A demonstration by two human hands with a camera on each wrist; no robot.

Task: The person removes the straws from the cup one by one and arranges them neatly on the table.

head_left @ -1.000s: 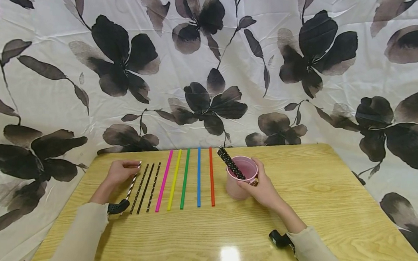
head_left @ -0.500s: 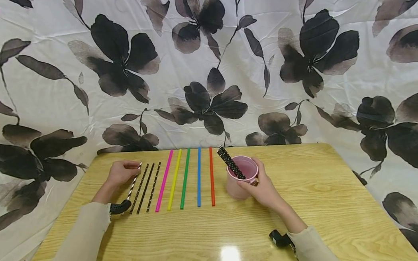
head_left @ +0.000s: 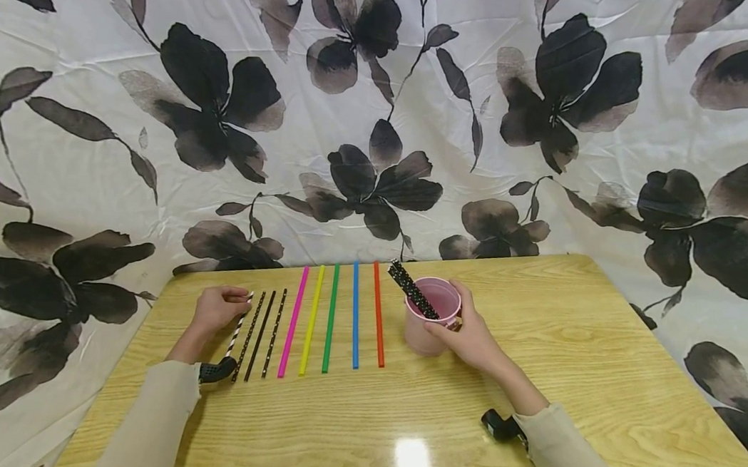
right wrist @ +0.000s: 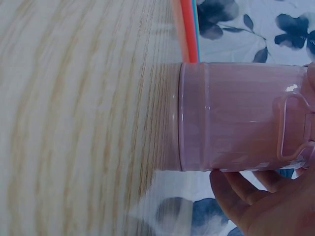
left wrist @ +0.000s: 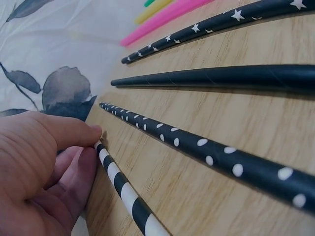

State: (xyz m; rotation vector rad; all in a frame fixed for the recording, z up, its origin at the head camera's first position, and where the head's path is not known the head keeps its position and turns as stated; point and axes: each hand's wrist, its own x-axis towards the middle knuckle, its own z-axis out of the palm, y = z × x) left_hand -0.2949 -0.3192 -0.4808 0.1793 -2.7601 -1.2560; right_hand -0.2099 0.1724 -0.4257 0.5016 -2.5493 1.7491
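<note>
While both hands are at work on the counter, findings run as follows, largest item first.

Backdrop: floral cloth, white with dark blooms, hangs behind and to both sides.
Counter: wood-grain counter, glossy, with a light glare near the front edge.
Cup: pink cup stands upright right of the straw row; a dark spotted straw leans in it, tip over the far-left rim.
Right hand: right hand wraps the near side of the cup, thumb by the rim, fingers curled about the wall.
Left hand: left hand pinches the far end of the striped straw between thumb and fingertips; the wrist view confirms contact.
Straw row: the striped straw lies leftmost, then three black patterned straws, then pink, yellow, green, blue and orange straws, all parallel and apart.
Handling, judged: the striped straw looks like paper, very light, fairly stiff yet easily creased; a gentle pinch near one end suits it. The cup looks like light, rigid plastic and may tip.
Markings: no brand, label or writing legible.
</note>
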